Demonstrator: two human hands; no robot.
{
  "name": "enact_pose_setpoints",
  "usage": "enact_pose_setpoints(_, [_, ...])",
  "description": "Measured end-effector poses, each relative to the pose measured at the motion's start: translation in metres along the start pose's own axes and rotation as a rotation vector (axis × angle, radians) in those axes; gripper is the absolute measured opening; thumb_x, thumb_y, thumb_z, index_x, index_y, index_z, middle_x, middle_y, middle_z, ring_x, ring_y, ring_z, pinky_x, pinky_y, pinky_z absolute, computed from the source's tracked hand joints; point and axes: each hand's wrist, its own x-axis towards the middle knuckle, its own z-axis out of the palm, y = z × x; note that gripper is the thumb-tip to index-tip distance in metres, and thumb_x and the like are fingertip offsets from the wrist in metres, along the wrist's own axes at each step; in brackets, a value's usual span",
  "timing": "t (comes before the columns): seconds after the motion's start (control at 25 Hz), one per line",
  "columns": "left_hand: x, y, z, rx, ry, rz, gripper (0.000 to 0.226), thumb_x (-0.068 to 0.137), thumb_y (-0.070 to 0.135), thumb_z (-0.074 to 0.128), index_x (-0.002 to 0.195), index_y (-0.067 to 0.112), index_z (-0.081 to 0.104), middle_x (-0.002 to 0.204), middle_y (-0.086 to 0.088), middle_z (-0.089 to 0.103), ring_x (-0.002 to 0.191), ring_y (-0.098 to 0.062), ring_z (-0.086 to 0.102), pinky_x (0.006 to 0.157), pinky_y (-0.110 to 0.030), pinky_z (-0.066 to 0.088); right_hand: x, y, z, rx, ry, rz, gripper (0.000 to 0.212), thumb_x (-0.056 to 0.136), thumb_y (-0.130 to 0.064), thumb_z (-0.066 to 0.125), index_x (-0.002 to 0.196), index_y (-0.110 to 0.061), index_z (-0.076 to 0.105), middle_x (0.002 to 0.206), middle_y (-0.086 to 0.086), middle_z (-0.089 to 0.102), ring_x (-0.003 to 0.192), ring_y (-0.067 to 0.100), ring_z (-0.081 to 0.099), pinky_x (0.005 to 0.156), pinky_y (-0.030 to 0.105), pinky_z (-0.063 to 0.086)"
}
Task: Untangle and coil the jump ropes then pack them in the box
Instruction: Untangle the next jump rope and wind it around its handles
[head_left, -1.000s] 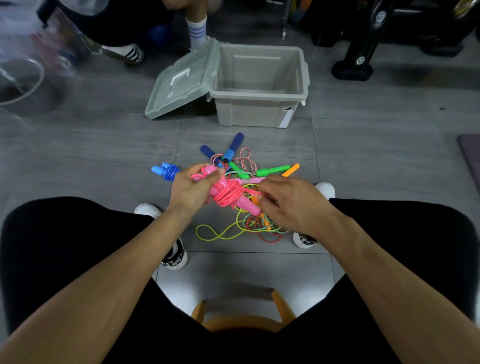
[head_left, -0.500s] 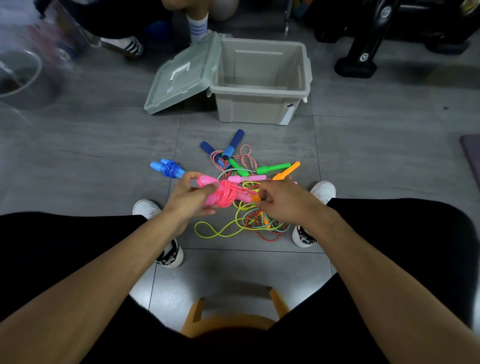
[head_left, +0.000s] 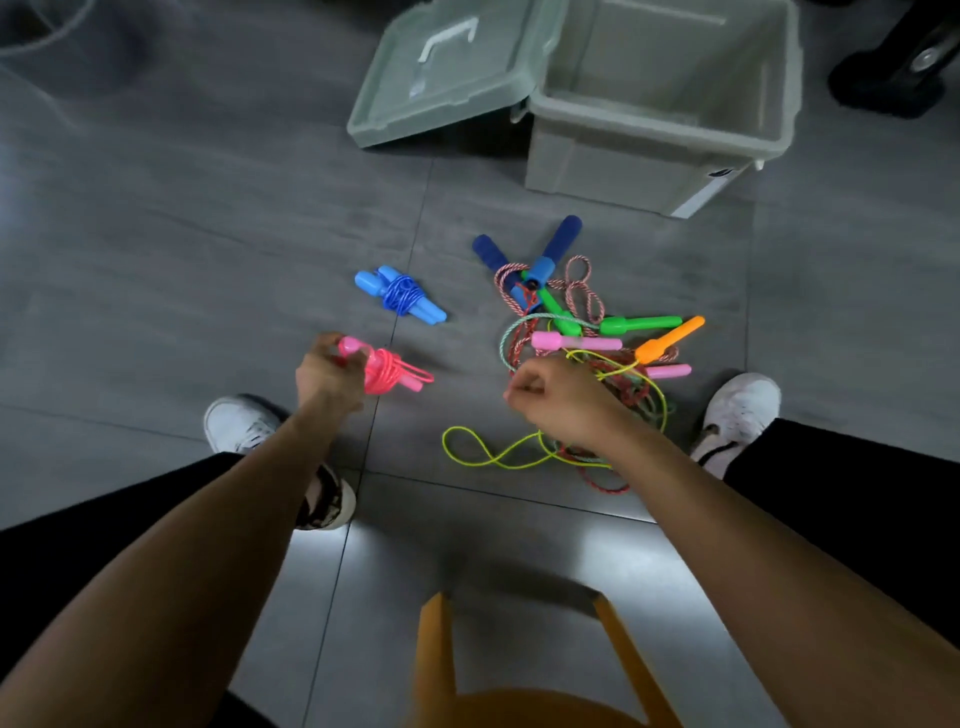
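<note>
My left hand (head_left: 327, 374) grips the coiled pink jump rope (head_left: 390, 370) low over the floor, left of the pile. My right hand (head_left: 558, 400) hovers over the tangled pile (head_left: 597, 353) with fingers curled and nothing visibly in them. The pile holds green, orange, pale pink and dark blue handles with striped and yellow cords. A coiled blue jump rope (head_left: 400, 295) lies on the floor beyond my left hand. The grey box (head_left: 649, 130) stands open at the top, its lid (head_left: 447, 67) leaning at its left side.
My white shoes (head_left: 244, 423) (head_left: 740, 410) flank the pile on the grey tiled floor. An orange stool (head_left: 519, 675) is under me at the bottom. Black equipment feet (head_left: 898, 73) stand at the top right.
My left hand carried the coiled pink rope leftward and down, away from the pile. My right hand let go of it and stayed over the tangle. The view tilted closer to the floor.
</note>
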Motion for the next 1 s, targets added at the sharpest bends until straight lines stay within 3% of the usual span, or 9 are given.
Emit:
enact_pose_setpoints(0.08, [0.03, -0.008, 0.001, 0.047, -0.022, 0.005, 0.023, 0.091, 0.028, 0.062, 0.112, 0.021, 0.061, 0.097, -0.006, 0.063, 0.062, -0.021, 0.063, 0.049, -0.042, 0.059, 0.024, 0.003, 0.019, 0.041, -0.015, 0.029, 0.008, 0.086, -0.026, 0.062, 0.088, -0.02, 0.067, 0.087, -0.003, 0.069, 0.085, 0.015, 0.063, 0.076, 0.027, 0.048])
enact_pose_setpoints(0.24, [0.08, -0.029, 0.007, 0.023, -0.145, 0.082, 0.018, 0.087, 0.028, 0.063, 0.101, 0.018, 0.065, 0.101, -0.009, 0.069, 0.093, -0.031, 0.068, 0.084, -0.043, 0.056, 0.057, 0.005, 0.049, 0.145, -0.026, 0.072, 0.005, 0.085, -0.026, 0.063, 0.087, -0.022, 0.066, 0.079, -0.005, 0.068, 0.076, 0.014, 0.065, 0.074, 0.026, 0.049])
enact_pose_setpoints(0.32, [0.09, -0.031, 0.011, 0.11, -0.155, 0.174, 0.021, 0.087, 0.023, 0.063, 0.103, 0.012, 0.066, 0.097, -0.003, 0.068, 0.092, -0.026, 0.066, 0.08, -0.025, 0.05, 0.065, 0.009, 0.055, 0.171, -0.021, 0.095, 0.004, 0.085, -0.024, 0.063, 0.086, -0.022, 0.066, 0.074, -0.008, 0.066, 0.075, 0.014, 0.065, 0.073, 0.025, 0.049])
enact_pose_setpoints(0.44, [0.081, -0.023, 0.013, 0.322, -0.046, 0.517, 0.018, 0.079, 0.018, 0.058, 0.091, 0.01, 0.069, 0.089, -0.008, 0.071, 0.083, -0.029, 0.066, 0.075, -0.029, 0.047, 0.062, 0.023, 0.051, 0.197, -0.002, 0.126, 0.004, 0.085, -0.021, 0.063, 0.082, -0.023, 0.065, 0.073, -0.009, 0.065, 0.076, 0.015, 0.066, 0.074, 0.027, 0.049])
enact_pose_setpoints(0.52, [0.057, -0.019, 0.018, 0.272, -0.043, 0.662, 0.017, 0.075, 0.011, 0.053, 0.08, 0.008, 0.069, 0.083, -0.007, 0.073, 0.076, -0.025, 0.067, 0.071, -0.026, 0.046, 0.05, 0.04, 0.044, 0.194, 0.024, 0.16, 0.004, 0.085, -0.019, 0.064, 0.083, -0.022, 0.065, 0.075, -0.007, 0.066, 0.076, 0.015, 0.065, 0.074, 0.027, 0.049])
enact_pose_setpoints(0.6, [0.027, -0.012, 0.032, 0.168, -0.132, 0.619, 0.02, 0.078, 0.007, 0.05, 0.084, 0.01, 0.069, 0.087, 0.003, 0.074, 0.068, -0.007, 0.067, 0.07, -0.018, 0.051, 0.031, 0.062, 0.035, 0.189, 0.069, 0.228, 0.004, 0.085, -0.017, 0.065, 0.083, -0.02, 0.066, 0.076, -0.004, 0.067, 0.076, 0.016, 0.065, 0.074, 0.029, 0.05])
enact_pose_setpoints(0.76, [-0.018, -0.013, 0.088, 0.213, -0.359, 0.639, 0.023, 0.079, 0.014, 0.055, 0.094, 0.011, 0.072, 0.089, -0.005, 0.073, 0.082, -0.022, 0.068, 0.08, -0.034, 0.054, -0.01, 0.106, 0.015, 0.283, 0.172, 0.358, 0.007, 0.085, -0.01, 0.064, 0.083, -0.016, 0.066, 0.079, 0.001, 0.067, 0.075, 0.017, 0.063, 0.064, 0.024, 0.049])
enact_pose_setpoints(0.88, [-0.053, -0.006, 0.141, 0.328, -0.573, 0.689, 0.015, 0.082, 0.005, 0.06, 0.087, 0.012, 0.073, 0.085, -0.005, 0.074, 0.079, -0.019, 0.068, 0.076, -0.036, 0.054, -0.034, 0.142, -0.001, 0.254, 0.246, 0.386, 0.006, 0.084, -0.014, 0.065, 0.087, -0.016, 0.07, 0.083, -0.002, 0.068, 0.079, 0.011, 0.063, 0.072, 0.023, 0.045])
enact_pose_setpoints(1.0, [-0.06, 0.008, 0.185, 0.389, -0.535, 0.742, 0.021, 0.084, 0.02, 0.053, 0.097, 0.019, 0.07, 0.095, -0.005, 0.073, 0.086, -0.024, 0.068, 0.075, -0.037, 0.055, -0.043, 0.165, -0.005, 0.281, 0.276, 0.415, 0.009, 0.084, -0.016, 0.064, 0.09, -0.017, 0.071, 0.082, -0.005, 0.068, 0.079, 0.009, 0.063, 0.066, 0.018, 0.044])
